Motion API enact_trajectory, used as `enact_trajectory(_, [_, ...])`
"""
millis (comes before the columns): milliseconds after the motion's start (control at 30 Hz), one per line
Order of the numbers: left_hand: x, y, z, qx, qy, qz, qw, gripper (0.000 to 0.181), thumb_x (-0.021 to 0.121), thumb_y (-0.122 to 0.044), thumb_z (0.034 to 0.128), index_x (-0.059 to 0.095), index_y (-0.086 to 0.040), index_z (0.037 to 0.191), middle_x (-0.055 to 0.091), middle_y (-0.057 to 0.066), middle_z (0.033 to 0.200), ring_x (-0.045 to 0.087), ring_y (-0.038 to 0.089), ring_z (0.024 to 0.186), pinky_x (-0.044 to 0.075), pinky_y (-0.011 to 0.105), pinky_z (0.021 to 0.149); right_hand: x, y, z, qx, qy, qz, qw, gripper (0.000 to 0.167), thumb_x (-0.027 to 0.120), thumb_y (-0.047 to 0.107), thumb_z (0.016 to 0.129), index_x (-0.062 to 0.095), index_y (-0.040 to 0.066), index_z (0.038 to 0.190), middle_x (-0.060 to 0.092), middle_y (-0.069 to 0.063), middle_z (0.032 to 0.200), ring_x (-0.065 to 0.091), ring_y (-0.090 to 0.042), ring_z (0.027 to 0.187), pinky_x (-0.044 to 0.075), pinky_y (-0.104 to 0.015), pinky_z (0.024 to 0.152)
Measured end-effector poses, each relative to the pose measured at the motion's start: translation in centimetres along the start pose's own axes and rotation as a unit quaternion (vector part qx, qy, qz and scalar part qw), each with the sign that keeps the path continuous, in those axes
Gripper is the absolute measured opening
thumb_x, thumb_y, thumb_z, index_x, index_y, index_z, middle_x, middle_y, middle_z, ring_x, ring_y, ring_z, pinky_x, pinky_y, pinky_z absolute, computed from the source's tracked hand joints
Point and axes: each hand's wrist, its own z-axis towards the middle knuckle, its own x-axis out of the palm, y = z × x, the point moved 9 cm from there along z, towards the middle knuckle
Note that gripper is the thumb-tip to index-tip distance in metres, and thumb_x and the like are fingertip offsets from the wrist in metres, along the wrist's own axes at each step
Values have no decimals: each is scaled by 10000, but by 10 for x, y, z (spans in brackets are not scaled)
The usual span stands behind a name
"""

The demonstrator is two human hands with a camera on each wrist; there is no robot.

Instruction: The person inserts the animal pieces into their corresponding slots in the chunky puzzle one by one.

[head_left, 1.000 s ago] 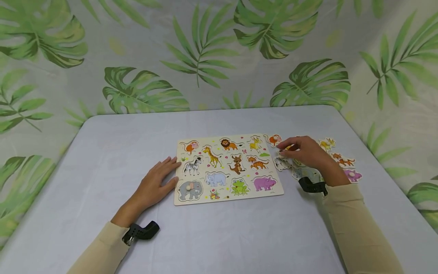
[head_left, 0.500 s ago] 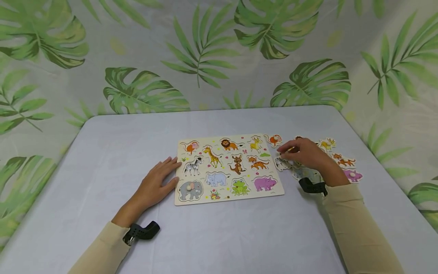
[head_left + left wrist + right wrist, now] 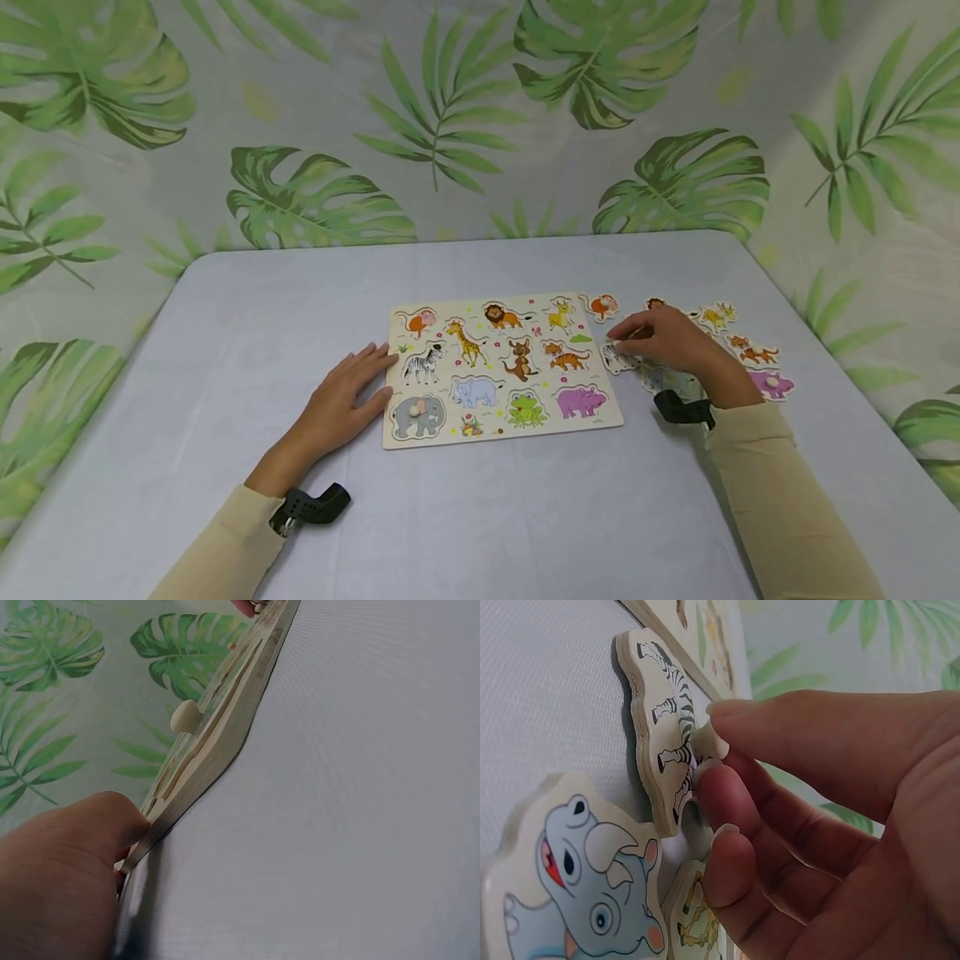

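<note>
Just off the right edge of the puzzle board point(image 3: 450, 310), the right hand point(image 3: 670, 338) pinches the small knob point(image 3: 709, 741) of the zebra piece point(image 3: 651, 724) between thumb and fingertips, closed down to the knob's width; whether the piece is clear of the worktop point(image 3: 262, 325) I cannot tell. At the board's left edge the left hand point(image 3: 341, 400) lies with fingers fairly straight, their tips on the rim, gripping nothing. Also to the board's right, the rhino piece point(image 3: 592, 877) is just beside the zebra piece, and a yellow animal piece point(image 3: 694, 922) is partly hidden by the fingers. Crowding seems the likeliest trouble: a low lift could snag the zebra piece on the rhino piece or the board's edge. Held only by its knob, it might also swivel or slip, and a bumped board could slide under what looks a light left-hand touch
</note>
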Motion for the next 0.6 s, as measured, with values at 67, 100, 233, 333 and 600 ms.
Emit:
enact_trajectory(67, [0,0,0,4,2,-6,10000,501,588,-265,959,482,-110,1423,388,78,1515,258,282,1436,164,470,1189,0,-1,0,3,-26,-71,10000,217,669,128,915,723,34,1102,685,-124,1066,619,-200,854,515,-322,707])
enact_trajectory(100, [0,0,0,-2,10,-12,10000,501,587,-267,960,481,-111,1425,386,76,1516,256,281,1437,164,470,1189,0,-1,1,7,-36,-106,9999,214,669,125,914,725,34,1100,686,-123,1061,619,-198,851,514,-322,706])
enact_trajectory(233, [0,-1,1,-13,36,-1,10000,501,585,-265,960,480,-110,1425,388,83,1515,257,283,1436,164,471,1189,0,-2,1,28,-66,-204,9998,207,676,127,908,731,39,1088,687,-120,1051,619,-196,852,514,-325,710])
enact_trajectory(333, [0,-1,1,-28,25,6,10000,501,590,-259,957,483,-108,1423,392,84,1512,260,284,1435,166,471,1188,0,-2,1,51,-66,-219,9997,202,682,131,904,735,49,1082,686,-115,1051,618,-194,852,512,-329,713])
enact_trajectory(600, [1,1,0,-28,20,16,10000,501,589,-269,957,484,-118,1423,394,79,1511,259,281,1436,166,466,1189,1,1,2,51,-109,-243,9996,190,699,115,887,739,48,1060,692,-109,1031,626,-203,855,516,-338,724])
